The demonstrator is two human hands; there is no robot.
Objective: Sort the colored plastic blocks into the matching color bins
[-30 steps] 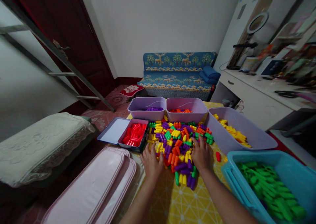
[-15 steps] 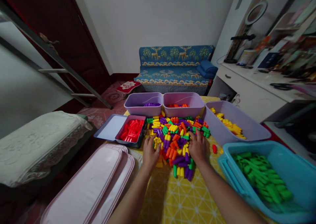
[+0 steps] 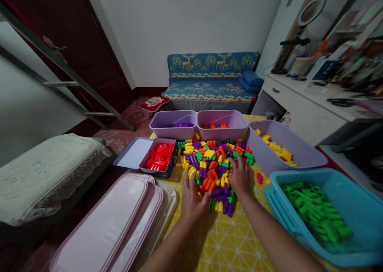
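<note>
A pile of mixed plastic building blocks in yellow, purple, orange and green covers the middle of the table. My left hand rests at the pile's near left edge, fingers spread over the blocks. On the right side of the heap lies my right hand, its fingers stretched out and touching blocks. Neither hand visibly grips a block. Just right of my right hand sits a single red block on the yellow cloth.
Around the pile stand a lilac bin with purple blocks, one with orange blocks, another with yellow blocks and a turquoise bin with green blocks. At left are a case of red blocks and stacked pink lids.
My left hand has moved right and toward me along the pile's near left edge, with its thumb now reaching farther right. My right hand has stayed nearly in place.
</note>
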